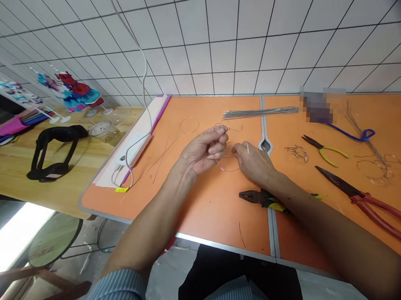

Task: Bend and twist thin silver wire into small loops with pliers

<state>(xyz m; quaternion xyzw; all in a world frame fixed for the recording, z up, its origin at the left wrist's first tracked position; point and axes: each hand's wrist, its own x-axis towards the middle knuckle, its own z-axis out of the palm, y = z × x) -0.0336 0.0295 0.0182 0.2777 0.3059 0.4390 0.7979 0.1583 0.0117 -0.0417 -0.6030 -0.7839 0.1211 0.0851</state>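
My left hand [205, 150] is closed in a pinch above the orange table, palm turned up. Between its thumb and fingertips is a thin wire bent into small loops [218, 125]. To the right, my right hand [254, 161] is low over the tabletop with its fingers curled together on a thin wire [227, 157]. A curved wire with a pink tip [231, 170] shows below these fingers; where it leads is hidden by the hand. Combination pliers [260, 198] with dark jaws lie partly under my right forearm.
On the orange table [210, 214] are a bundle of straight wires [260, 112], a wire ring [189, 125], small yellow-handled pliers [324, 151], large red-handled pliers [363, 198], bent wire pieces [297, 152] and a white power strip [135, 153] with its cord. Tiled wall [220, 47] stands behind.
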